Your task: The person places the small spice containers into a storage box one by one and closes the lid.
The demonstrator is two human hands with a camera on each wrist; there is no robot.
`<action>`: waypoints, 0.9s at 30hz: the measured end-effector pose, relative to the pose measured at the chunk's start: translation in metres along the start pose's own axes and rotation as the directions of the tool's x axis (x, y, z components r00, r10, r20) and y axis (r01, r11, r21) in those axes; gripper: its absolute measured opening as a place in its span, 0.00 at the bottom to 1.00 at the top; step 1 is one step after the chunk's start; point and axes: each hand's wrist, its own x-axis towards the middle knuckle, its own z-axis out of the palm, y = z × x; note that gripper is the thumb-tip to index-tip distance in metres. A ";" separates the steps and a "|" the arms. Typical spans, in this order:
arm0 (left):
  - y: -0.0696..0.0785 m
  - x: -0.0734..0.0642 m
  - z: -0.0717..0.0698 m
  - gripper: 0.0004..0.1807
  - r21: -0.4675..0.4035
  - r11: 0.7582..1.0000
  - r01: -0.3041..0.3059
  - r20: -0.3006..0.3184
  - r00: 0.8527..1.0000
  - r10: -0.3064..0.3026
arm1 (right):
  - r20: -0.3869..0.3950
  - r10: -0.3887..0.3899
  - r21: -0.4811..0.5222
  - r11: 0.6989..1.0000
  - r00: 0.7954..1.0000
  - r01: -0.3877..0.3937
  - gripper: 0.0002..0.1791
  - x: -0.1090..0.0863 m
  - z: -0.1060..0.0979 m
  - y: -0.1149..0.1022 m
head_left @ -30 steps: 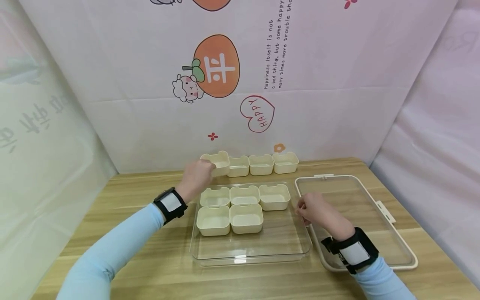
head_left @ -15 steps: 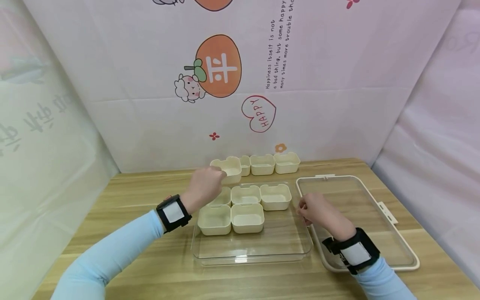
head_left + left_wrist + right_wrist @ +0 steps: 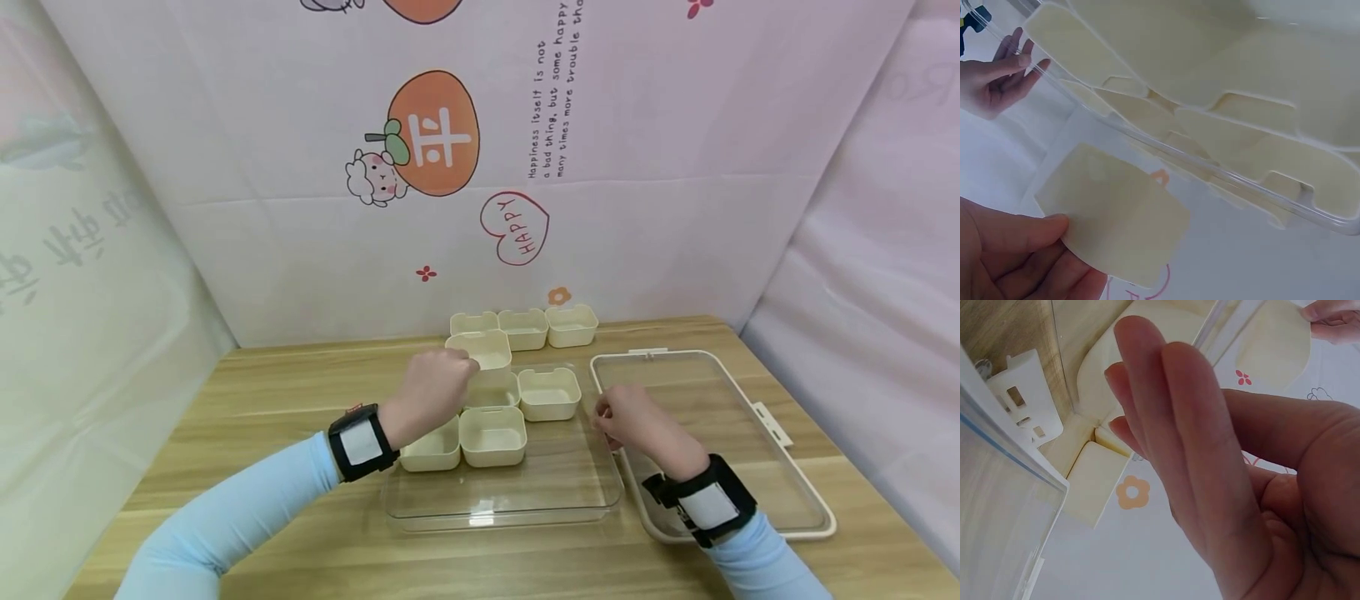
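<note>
My left hand (image 3: 431,396) pinches a small cream container (image 3: 480,354) by its side between thumb and fingers. In the left wrist view the thumb lies on the wall of this container (image 3: 1116,215). It is raised over the back of a clear plastic box (image 3: 502,508), in front of the back row. Several similar cream containers (image 3: 493,437) sit in the box, partly hidden by the hand. My right hand (image 3: 648,425) stays beside the box's right wall, at the lid's left edge. In the right wrist view its fingers (image 3: 1200,425) are extended and hold nothing.
Three more cream containers (image 3: 523,329) stand in a row behind the box, against the printed cloth backdrop (image 3: 300,250). A clear lid with a white rim (image 3: 806,487) and side clips (image 3: 771,423) lies on the wooden table (image 3: 300,533) to the right.
My left hand has carried the cream container away from the left end of the back row, rightward and nearer, to over the box. The right hand has stayed in place.
</note>
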 end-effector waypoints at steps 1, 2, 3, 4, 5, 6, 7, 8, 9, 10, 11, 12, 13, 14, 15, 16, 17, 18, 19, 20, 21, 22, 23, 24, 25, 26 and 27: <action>0.002 0.000 -0.001 0.13 0.000 1.000 0.000 0.003 1.000 0.000 | 0.001 0.003 0.002 1.000 1.000 -0.003 0.06 0.000 0.000 0.000; 0.004 0.000 -0.001 0.12 -0.003 1.000 0.000 0.008 1.000 0.000 | 0.003 0.006 0.005 1.000 1.000 -0.006 0.06 0.000 0.000 0.000; 0.007 0.001 -0.002 0.13 -0.006 1.000 -0.001 0.010 1.000 0.001 | 0.003 0.007 0.006 1.000 1.000 -0.007 0.06 0.000 0.000 0.000; 0.009 0.001 -0.003 0.13 -0.009 1.000 -0.003 0.010 1.000 0.003 | 0.004 0.010 0.009 1.000 1.000 -0.010 0.06 0.000 0.000 0.000; 0.012 0.001 -0.003 0.13 -0.008 1.000 -0.005 0.009 1.000 0.005 | 0.003 0.011 0.008 1.000 1.000 -0.011 0.06 0.000 0.001 0.000; 0.015 0.001 -0.004 0.13 -0.008 1.000 -0.010 0.004 1.000 0.010 | 0.003 0.012 0.010 1.000 1.000 -0.012 0.06 0.000 0.001 0.000; 0.017 0.002 -0.004 0.14 -0.010 1.000 -0.018 0.001 1.000 0.018 | 0.004 0.011 0.013 1.000 1.000 -0.011 0.06 0.000 0.001 -0.001; 0.020 0.002 -0.004 0.14 -0.010 1.000 -0.027 -0.002 1.000 0.027 | 0.004 0.011 0.013 1.000 1.000 -0.011 0.06 0.000 0.001 -0.001; 0.023 0.002 -0.004 0.14 -0.005 0.999 -0.038 -0.009 0.999 0.038 | 0.003 0.010 0.014 1.000 1.000 -0.010 0.06 0.000 0.001 0.000; 0.025 0.002 -0.005 0.15 -0.004 0.999 -0.050 -0.019 0.999 0.050 | 0.004 0.009 0.015 1.000 1.000 -0.009 0.06 0.000 0.001 -0.001; 0.028 0.003 -0.004 0.15 -0.001 0.998 -0.063 -0.027 0.998 0.063 | 0.003 0.009 0.017 1.000 1.000 -0.009 0.06 0.000 0.001 0.000; 0.030 0.003 -0.004 0.15 0.000 0.997 -0.077 -0.036 0.996 0.077 | 0.003 0.010 0.020 1.000 1.000 -0.010 0.06 0.000 0.001 -0.001; 0.033 0.004 -0.004 0.15 0.000 0.996 -0.090 -0.043 0.995 0.090 | 0.002 0.011 0.024 1.000 1.000 -0.012 0.06 0.000 0.001 0.000; 0.035 0.004 -0.004 0.14 0.000 0.995 -0.099 -0.050 0.994 0.099 | 0.000 0.011 0.023 1.000 1.000 -0.011 0.06 -0.001 0.001 0.000; 0.037 0.005 -0.003 0.14 0.000 0.994 -0.108 -0.055 0.993 0.108 | -0.002 0.009 0.023 1.000 1.000 -0.009 0.06 -0.001 0.001 0.000; 0.039 0.006 -0.003 0.14 -0.002 0.993 -0.115 -0.060 0.992 0.115 | -0.004 0.008 0.023 1.000 1.000 -0.007 0.06 -0.001 0.001 0.000; 0.041 0.007 -0.003 0.13 -0.001 0.993 -0.120 -0.061 0.991 0.119 | -0.007 0.005 0.018 1.000 1.000 -0.005 0.06 -0.001 0.001 0.000; 0.043 0.007 -0.003 0.13 -0.001 0.992 -0.125 -0.063 0.990 0.124 | -0.010 0.001 0.010 1.000 1.000 0.000 0.06 -0.001 0.001 0.000; 0.045 0.008 -0.003 0.13 -0.005 0.991 -0.130 -0.065 0.989 0.129 | -0.011 -0.003 0.005 1.000 1.000 0.003 0.06 -0.001 0.000 0.000; 0.047 0.009 -0.003 0.13 -0.005 0.991 -0.134 -0.065 0.989 0.133 | -0.014 -0.006 -0.003 1.000 1.000 0.006 0.06 -0.001 0.000 0.001; 0.049 0.009 -0.003 0.13 -0.005 0.990 -0.141 -0.069 0.988 0.140 | -0.017 -0.006 -0.008 1.000 1.000 0.006 0.06 -0.001 0.000 0.001; 0.050 0.010 -0.002 0.13 -0.004 0.989 -0.147 -0.074 0.986 0.146 | -0.018 -0.006 -0.012 1.000 1.000 0.006 0.06 -0.001 0.000 0.001; 0.052 0.010 -0.002 0.13 -0.003 0.988 -0.153 -0.079 0.985 0.152 | -0.018 -0.008 -0.017 1.000 1.000 0.008 0.06 0.000 0.000 0.000; 0.054 0.010 -0.002 0.13 -0.003 0.987 -0.158 -0.082 0.984 0.157 | -0.018 -0.003 -0.016 1.000 1.000 0.003 0.06 0.000 0.000 0.000; 0.056 0.011 -0.001 0.13 -0.002 0.987 -0.162 -0.085 0.983 0.162 | -0.017 0.003 -0.009 1.000 1.000 -0.003 0.06 0.000 0.000 0.000; 0.057 0.011 -0.001 0.13 0.004 0.986 -0.165 -0.087 0.983 0.164 | -0.017 0.004 -0.008 1.000 1.000 -0.004 0.06 0.000 0.000 0.000; 0.059 0.011 0.000 0.13 0.006 0.986 -0.167 -0.088 0.982 0.167 | -0.015 0.004 -0.007 1.000 1.000 -0.004 0.06 0.000 0.000 0.000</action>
